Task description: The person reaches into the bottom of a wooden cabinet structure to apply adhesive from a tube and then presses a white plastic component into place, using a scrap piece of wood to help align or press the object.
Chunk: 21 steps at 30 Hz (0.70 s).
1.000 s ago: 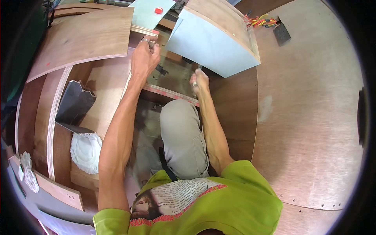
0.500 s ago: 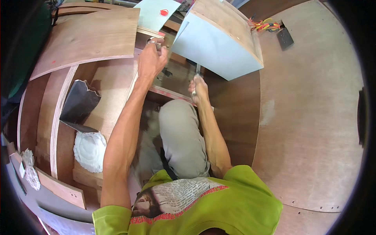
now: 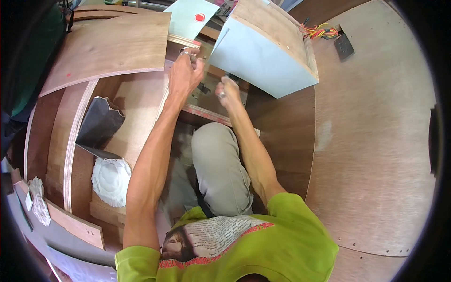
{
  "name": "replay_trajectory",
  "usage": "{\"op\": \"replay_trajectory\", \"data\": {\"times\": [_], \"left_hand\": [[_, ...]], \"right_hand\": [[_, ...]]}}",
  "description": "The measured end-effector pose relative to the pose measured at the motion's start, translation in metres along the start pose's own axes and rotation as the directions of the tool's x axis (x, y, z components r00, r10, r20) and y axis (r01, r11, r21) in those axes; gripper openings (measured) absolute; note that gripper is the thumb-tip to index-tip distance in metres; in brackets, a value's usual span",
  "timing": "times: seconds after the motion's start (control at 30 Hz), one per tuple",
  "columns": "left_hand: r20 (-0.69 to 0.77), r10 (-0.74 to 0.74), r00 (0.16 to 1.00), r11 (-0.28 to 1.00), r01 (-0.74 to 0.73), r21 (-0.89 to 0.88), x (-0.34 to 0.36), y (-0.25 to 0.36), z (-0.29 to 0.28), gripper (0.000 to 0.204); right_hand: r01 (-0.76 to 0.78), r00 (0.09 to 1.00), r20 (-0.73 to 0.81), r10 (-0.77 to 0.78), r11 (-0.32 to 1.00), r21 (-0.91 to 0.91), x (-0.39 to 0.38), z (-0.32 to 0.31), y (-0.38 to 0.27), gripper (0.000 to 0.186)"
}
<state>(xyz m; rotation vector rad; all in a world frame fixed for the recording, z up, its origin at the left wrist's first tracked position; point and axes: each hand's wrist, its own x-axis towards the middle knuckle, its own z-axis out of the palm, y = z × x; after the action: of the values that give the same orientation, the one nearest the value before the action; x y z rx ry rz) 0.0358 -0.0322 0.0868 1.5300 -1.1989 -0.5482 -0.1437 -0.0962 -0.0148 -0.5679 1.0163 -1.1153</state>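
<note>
My left hand (image 3: 183, 75) curls round a small, silvery-grey piece (image 3: 192, 58) beside the red-tipped plywood edge (image 3: 183, 41), my right hand (image 3: 228, 91) clenched on a blurred, dark-ended tool (image 3: 232, 75) near the pale-blue box (image 3: 263, 58).

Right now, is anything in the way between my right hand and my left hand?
Nothing visible blocks the gap between your right hand and left hand. A small dark piece shows between them in the picture, but it seems to lie lower down.
</note>
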Motion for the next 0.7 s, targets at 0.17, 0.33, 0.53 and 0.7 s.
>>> {"op": "replay_trajectory", "data": {"times": [0.17, 0.33, 0.53, 0.7], "left_hand": [[-0.042, 0.014, 0.999, 0.997, -0.011, 0.077, -0.003, -0.016, -0.011, 0.028], [-0.039, 0.039, 0.998, 0.999, -0.038, 0.036, -0.002, -0.010, -0.003, 0.028], [0.012, 0.026, 1.000, 0.997, -0.027, 0.078, -0.003, -0.008, -0.011, 0.026], [0.364, 0.357, 0.860, 0.892, -0.430, 0.141, -0.018, -0.008, 0.010, 0.037]], "right_hand": [[-0.004, 0.994, -0.112, -0.010, 0.991, -0.131, -0.046, 0.027, 0.026, 0.013], [-0.104, 0.995, -0.006, 0.104, 0.994, -0.023, 0.001, 0.045, 0.014, 0.017], [-0.174, 0.975, 0.088, 0.202, 0.952, -0.251, -0.035, 0.018, 0.021, 0.010], [-0.263, 0.947, 0.117, 0.298, 0.933, -0.245, -0.106, -0.008, -0.015, 0.016]]}}
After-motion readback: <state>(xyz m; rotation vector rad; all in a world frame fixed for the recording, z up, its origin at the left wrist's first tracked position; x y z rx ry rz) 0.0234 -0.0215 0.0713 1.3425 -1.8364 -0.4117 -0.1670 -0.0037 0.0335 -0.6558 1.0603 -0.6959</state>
